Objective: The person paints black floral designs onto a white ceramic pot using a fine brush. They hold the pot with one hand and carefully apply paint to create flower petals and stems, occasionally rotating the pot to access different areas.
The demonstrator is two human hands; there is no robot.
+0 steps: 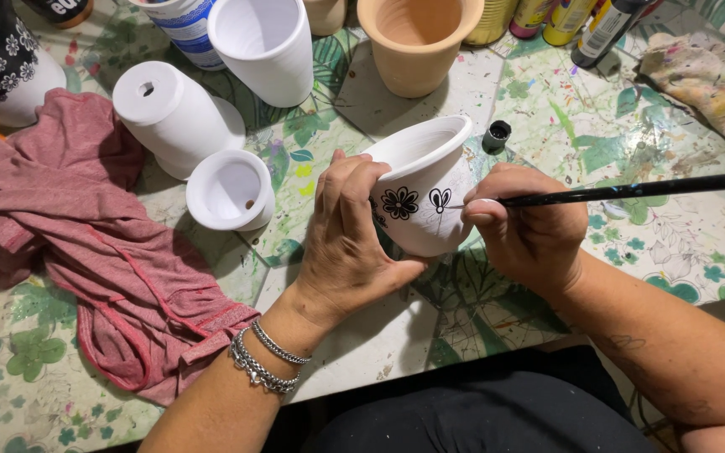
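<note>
White pot (425, 189) in left hand (347, 243)

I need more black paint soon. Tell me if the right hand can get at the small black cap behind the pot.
Probably yes. The cap lies just beyond the right hand on bare table, nothing between, though that hand holds the brush.

White pot (425, 180) bears black flowers; red cloth (86, 243) nearby.

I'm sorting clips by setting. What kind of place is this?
Probably a home or hobby craft table for painting pots. The left hand steadies a white pot while the right hand holds a brush; paint bottles and a paint-stained tablecloth surround them.
</note>
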